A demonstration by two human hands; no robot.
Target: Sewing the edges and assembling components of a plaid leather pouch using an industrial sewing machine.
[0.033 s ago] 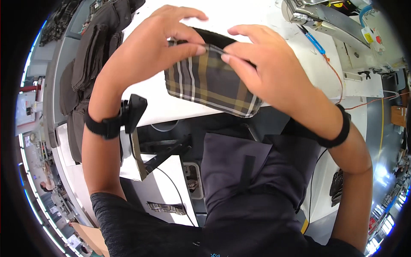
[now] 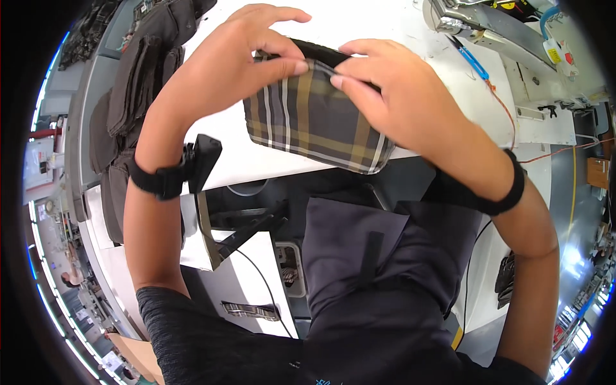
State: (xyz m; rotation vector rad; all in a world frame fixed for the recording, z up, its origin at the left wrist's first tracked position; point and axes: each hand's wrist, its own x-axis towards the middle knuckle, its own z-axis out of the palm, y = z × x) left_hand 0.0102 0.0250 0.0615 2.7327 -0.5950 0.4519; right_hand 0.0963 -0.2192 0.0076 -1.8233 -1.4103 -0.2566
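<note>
A hand could pass over the white table (image 2: 359, 19) on the far side, beyond the cloth (image 2: 321, 122), or through the bare patch right of the right hand (image 2: 407, 93). That patch is bounded by the snips (image 2: 471, 61), the cord (image 2: 504, 112) and, farther, the metal arm (image 2: 491, 29). The left hand (image 2: 234, 61) and dark stack (image 2: 135, 83) block the left; between the fingertips the gap is narrow.

Plaid cloth (image 2: 317, 119) in the hands (image 2: 234, 61) now slightly farther from the body.
</note>
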